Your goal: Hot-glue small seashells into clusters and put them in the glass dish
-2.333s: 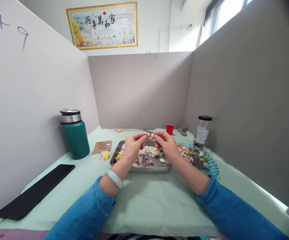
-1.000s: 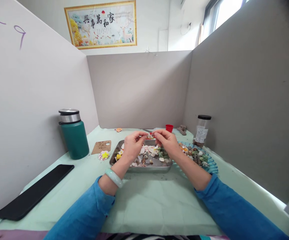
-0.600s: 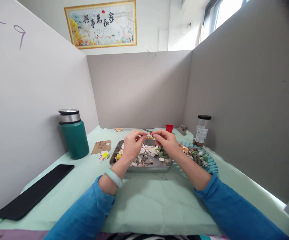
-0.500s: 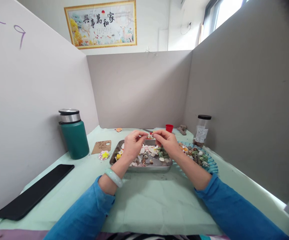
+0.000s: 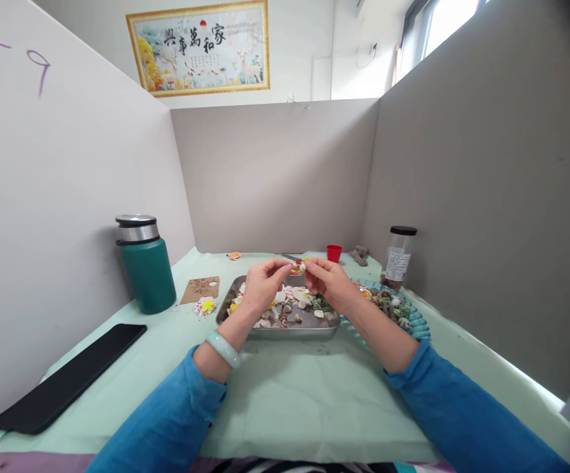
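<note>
My left hand is raised over the metal tray, thumb and fingertips pinched together. What it grips, if anything, is too small to make out. Facing it, my right hand pinches a small whitish piece, perhaps a shell. The two sets of fingertips are close together with a narrow gap between them. Below lie loose shells and pale pieces in the tray, partly hidden by my hands. A blue ribbed plate heaped with shells and stones stands beside my right forearm.
Left are a green bottle, a black flat slab, a brown card and a flower-like piece with a yellow star. Behind are a red cup and a grey lump. A lidded jar stands right. Grey partitions enclose three sides.
My right hand has shifted slightly right and its fingers have curled in, so the whitish piece shows more plainly. The left hand stays almost in place, still pinched.
</note>
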A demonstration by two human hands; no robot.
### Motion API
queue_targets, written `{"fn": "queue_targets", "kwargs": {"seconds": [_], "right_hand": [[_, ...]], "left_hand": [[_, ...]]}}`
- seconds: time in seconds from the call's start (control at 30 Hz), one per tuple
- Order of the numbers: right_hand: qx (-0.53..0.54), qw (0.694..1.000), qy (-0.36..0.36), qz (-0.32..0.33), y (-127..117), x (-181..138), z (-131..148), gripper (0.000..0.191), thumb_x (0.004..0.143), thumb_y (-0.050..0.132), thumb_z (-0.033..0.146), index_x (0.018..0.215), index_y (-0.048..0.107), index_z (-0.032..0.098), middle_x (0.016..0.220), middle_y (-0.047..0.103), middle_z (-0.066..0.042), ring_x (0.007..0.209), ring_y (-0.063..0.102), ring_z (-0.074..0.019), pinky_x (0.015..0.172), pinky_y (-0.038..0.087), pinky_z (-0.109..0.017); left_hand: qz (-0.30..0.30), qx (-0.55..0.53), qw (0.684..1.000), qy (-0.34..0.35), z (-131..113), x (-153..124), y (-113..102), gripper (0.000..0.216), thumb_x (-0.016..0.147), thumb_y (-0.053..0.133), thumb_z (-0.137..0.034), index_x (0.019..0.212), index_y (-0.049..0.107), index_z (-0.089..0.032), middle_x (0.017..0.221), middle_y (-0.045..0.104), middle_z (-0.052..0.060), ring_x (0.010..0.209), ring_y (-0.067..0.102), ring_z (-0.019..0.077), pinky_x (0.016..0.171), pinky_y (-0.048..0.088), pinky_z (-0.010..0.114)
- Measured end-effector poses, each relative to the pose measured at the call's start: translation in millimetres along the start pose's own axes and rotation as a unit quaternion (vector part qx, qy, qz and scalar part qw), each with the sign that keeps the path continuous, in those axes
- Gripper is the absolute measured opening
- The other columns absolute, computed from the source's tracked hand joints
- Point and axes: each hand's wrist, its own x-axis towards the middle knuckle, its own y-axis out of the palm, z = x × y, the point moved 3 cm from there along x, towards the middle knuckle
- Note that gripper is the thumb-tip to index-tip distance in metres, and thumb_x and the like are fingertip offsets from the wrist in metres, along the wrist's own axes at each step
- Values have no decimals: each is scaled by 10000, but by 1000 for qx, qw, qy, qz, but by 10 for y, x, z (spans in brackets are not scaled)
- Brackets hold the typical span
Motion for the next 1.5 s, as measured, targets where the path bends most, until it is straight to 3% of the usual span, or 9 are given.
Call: {"fn": "queue_targets", "kwargs": {"seconds": [0.27,0.5,0.77,1.13,1.33,1.5], "right_hand": [[-4,1000,5,-16,-3,14,-20,311,704,650,481,735,607,175,744,606,-4,494,476,-69,427,321,-213],[-122,989,-50,-64,13,-6,8,272,693,659,441,677,607,174,464,496,40,447,422,-90,446,309,-231],[-149,983,-66,-90,-3,6,-20,261,695,653,426,730,611,171,503,515,34,463,462,-100,446,334,-232],[-217,971,-78,-58,-45,-60,55,234,715,626,416,724,585,186,562,527,35,495,470,-104,490,370,-243],[-222,971,-70,-59,-300,-216,204,248,718,632,427,739,590,184,598,537,30,511,469,-100,503,364,-243],[-281,951,-35,-125,-831,-438,307,290,703,643,458,760,614,175,564,540,21,522,474,-115,516,370,-255]], "left_hand": [[-29,-14,999,-41,56,-5,-13,289,700,634,-414,724,631,-126,538,503,-27,457,408,64,449,333,190],[-26,-64,994,-82,107,-10,-2,306,666,659,-424,715,614,-125,573,519,-28,422,390,51,413,301,196],[-26,-60,994,-86,115,-4,-2,308,649,671,-425,692,610,-126,539,510,-32,413,382,48,413,293,196],[1,-25,996,-82,133,-20,5,299,682,636,-431,704,616,-133,450,460,-41,429,402,73,449,312,205],[43,-4,995,-89,62,-75,104,285,692,616,-422,703,634,-137,504,534,-21,430,419,69,453,308,198],[31,33,995,-90,39,-98,116,299,710,586,-444,695,635,-150,454,515,-28,412,420,77,451,310,196]]}}
